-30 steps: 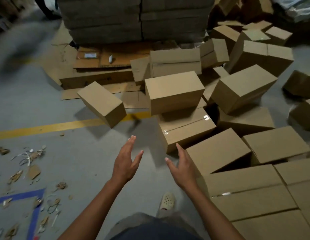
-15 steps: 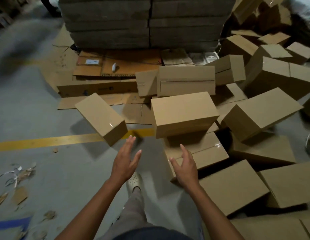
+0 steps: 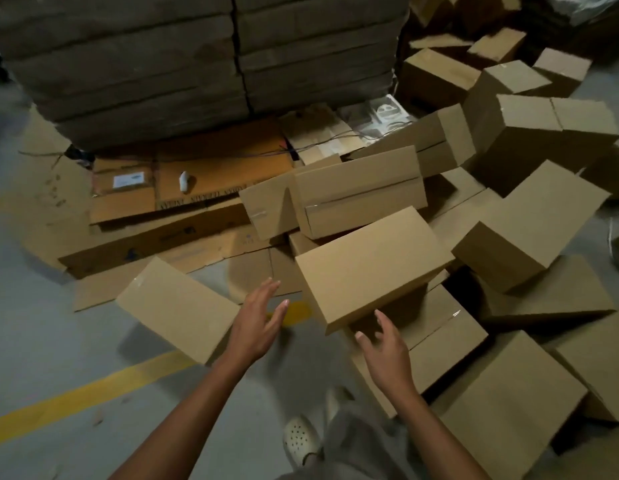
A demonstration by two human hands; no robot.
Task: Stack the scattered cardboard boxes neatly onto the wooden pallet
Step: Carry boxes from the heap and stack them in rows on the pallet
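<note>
Concrete floor (image 3: 45,334); hands (image 3: 256,327) now closer to tilted box (image 3: 370,265)

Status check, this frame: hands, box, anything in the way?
Both open, empty: left hand, right hand. Ahead, tilted box atop pile, not gripped. Loose box close beside left hand.

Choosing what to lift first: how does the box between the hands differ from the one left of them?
The centre box rests tilted atop the pile; the left box lies apart on the floor. The centre box's top shows no tape; the left box has clear tape at one corner. Both are closed brown cardboard.
</note>
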